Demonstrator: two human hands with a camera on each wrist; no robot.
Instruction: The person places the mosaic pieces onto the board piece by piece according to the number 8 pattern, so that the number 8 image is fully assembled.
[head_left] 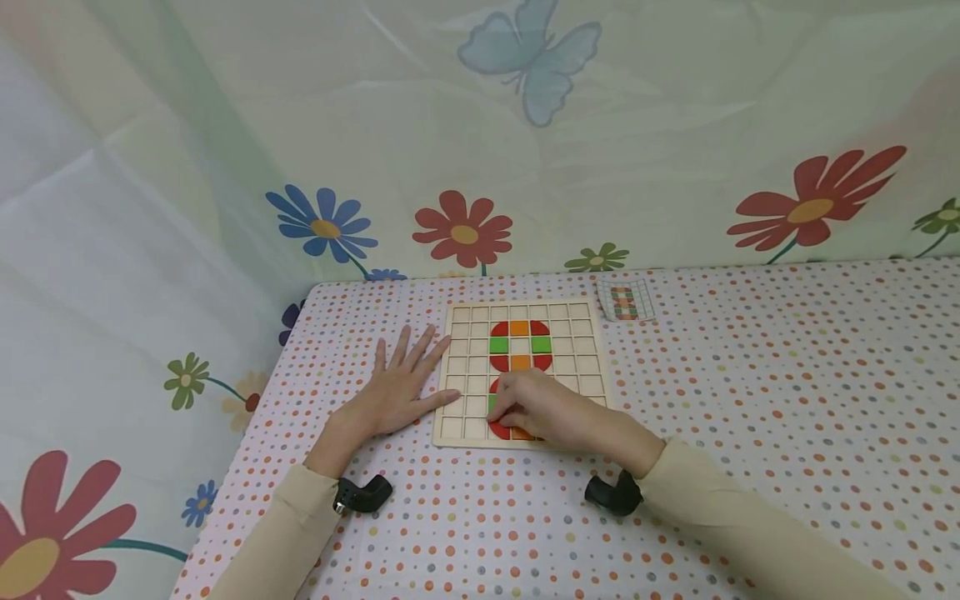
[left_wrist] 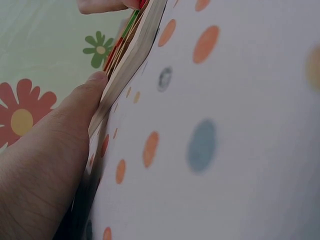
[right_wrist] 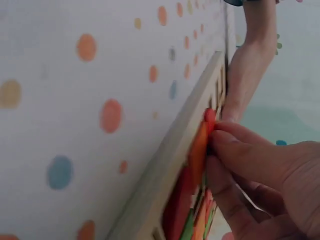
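Note:
A wooden grid board (head_left: pixel 457 432) lies on the table, holding flat red, orange and green pieces in two ring-like shapes. My left hand (head_left: pixel 393 392) lies spread at the board's left side, its thumb on the edge; in the left wrist view the thumb (left_wrist: pixel 92 92) rests along the rim. Over the lower shape, my right hand (head_left: pixel 543 408) pinches a red rounded piece (right_wrist: pixel 209 116) at the lower left corner with thumb and fingertips. Beside it sits an orange piece (right_wrist: pixel 199 150). The right hand hides much of the lower shape.
A small pattern card (head_left: pixel 626 300) lies past the board's upper right corner, printed with a similar coloured figure on a grid. The dotted tablecloth (head_left: pixel 480 533) covers the table, and a flowered curtain (head_left: pixel 637 167) hangs behind it. Each wrist wears a black camera (head_left: pixel 363 494).

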